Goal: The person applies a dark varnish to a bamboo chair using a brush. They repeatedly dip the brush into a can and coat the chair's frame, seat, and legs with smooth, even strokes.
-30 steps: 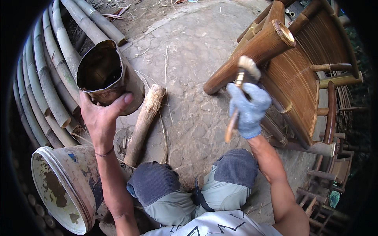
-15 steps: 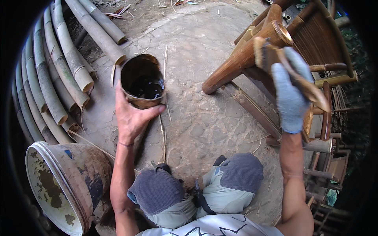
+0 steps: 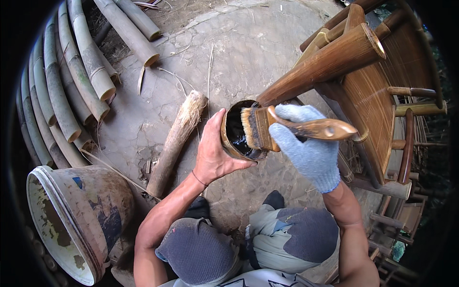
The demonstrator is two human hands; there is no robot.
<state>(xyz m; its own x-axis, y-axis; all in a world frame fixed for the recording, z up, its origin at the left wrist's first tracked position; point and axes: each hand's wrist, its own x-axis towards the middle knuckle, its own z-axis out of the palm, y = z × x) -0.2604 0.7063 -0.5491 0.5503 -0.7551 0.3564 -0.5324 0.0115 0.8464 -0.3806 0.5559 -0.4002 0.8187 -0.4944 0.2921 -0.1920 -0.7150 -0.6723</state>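
Note:
My bare left hand [image 3: 213,146] grips a brown can [image 3: 224,129] from its left and near side, thumb along the near rim. Dark, shiny liquid [image 3: 234,122] lies inside the can. In a light-blue knitted glove, my right hand [image 3: 306,143] is closed round a wide paintbrush [image 3: 267,126] with a wooden handle. Its pale bristles reach over the can's mouth from the right. Whether their tips touch the liquid, I cannot tell. Just beyond the can and glove stands a bamboo chair [image 3: 325,64] with a glossy brown finish, tipped on its side.
Several cut bamboo poles [image 3: 71,95] are stacked at the left. A stained white bucket [image 3: 107,205] lies tilted at lower left. On the stone floor [image 3: 201,52] rests a short wooden log [image 3: 177,143], left of the can. More bamboo furniture [image 3: 399,215] stands at the right edge.
The can in my left hand has moved right, uncovering the log. My right hand has brought the brush left and down from the chair to the can's mouth.

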